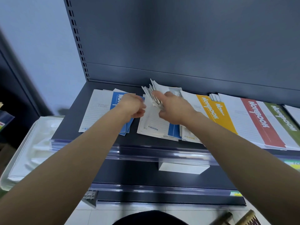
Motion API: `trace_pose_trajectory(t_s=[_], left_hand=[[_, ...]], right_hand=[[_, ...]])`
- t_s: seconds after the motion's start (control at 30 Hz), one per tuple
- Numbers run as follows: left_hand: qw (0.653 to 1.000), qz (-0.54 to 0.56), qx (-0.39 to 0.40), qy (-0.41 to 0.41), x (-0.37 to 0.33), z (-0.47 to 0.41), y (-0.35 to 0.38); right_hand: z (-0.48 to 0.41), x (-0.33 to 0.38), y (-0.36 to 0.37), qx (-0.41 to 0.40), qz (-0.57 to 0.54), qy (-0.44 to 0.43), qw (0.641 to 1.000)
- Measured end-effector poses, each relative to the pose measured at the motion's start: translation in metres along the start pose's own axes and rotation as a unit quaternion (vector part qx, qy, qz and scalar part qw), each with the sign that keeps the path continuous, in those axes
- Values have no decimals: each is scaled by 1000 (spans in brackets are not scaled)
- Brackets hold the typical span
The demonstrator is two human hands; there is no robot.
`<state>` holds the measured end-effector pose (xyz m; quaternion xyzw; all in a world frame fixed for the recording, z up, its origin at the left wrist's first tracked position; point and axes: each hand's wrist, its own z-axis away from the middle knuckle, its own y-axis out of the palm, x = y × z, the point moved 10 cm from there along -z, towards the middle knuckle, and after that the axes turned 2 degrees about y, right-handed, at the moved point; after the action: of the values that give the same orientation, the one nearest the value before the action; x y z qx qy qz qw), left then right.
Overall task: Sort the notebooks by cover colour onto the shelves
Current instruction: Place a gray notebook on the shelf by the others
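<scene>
Five piles: lay flat in a row on the shelf (68, 127), white covers with a coloured band reading "Notebook".
Order from left: blue pile (99, 109), mixed pile (152, 125) with a white cover on top and blue beneath, yellow pile (222, 117), red pile (259, 120), green pile (283, 119).
Bundle (154, 93): fanned out, grey-white edges, tilted up over the mixed pile, close to the back wall.
Hidden: cover colours inside the bundle blurred and unreadable; parts of the blue pile and mixed pile covered by the hands; green pile cut off at the right edge; tray (24, 151) beside the shelf smeared by blur.
Left hand (131, 105): hovered over the right edge of the blue pile, fingers curled under; could not tell whether anything was pinched.
Right hand (175, 109): closed round the lower end of the bundle, thumb on top, fingers wrapped beneath, directly above the mixed pile.
</scene>
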<state>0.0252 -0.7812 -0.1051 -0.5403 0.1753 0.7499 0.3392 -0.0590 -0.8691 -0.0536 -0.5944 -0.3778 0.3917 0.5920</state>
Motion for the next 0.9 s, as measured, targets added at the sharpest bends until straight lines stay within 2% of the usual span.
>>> trace_pose_trajectory(t_s=[0.1, 0.17, 0.37, 0.53, 0.77, 0.9], left_hand=[[986, -164, 20, -25, 20, -5, 6], [981, -190, 43, -26, 29, -8, 16], [972, -230, 41, -9, 26, -12, 31], [990, -129, 25, -45, 27, -12, 33], [996, -78, 2, -41, 26, -13, 29], [997, -65, -23, -34, 18, -11, -1]], right_hand=[[-3, -11, -11, 2, -44, 23, 999], [-1, -16, -15, 2, -71, 30, 997], [4, -19, -19, 6, -104, 35, 994], [4, -19, -16, 15, -94, 36, 995], [1, -15, -5, 38, -52, 30, 998], [-3, -11, -2, 40, -13, 31, 999]])
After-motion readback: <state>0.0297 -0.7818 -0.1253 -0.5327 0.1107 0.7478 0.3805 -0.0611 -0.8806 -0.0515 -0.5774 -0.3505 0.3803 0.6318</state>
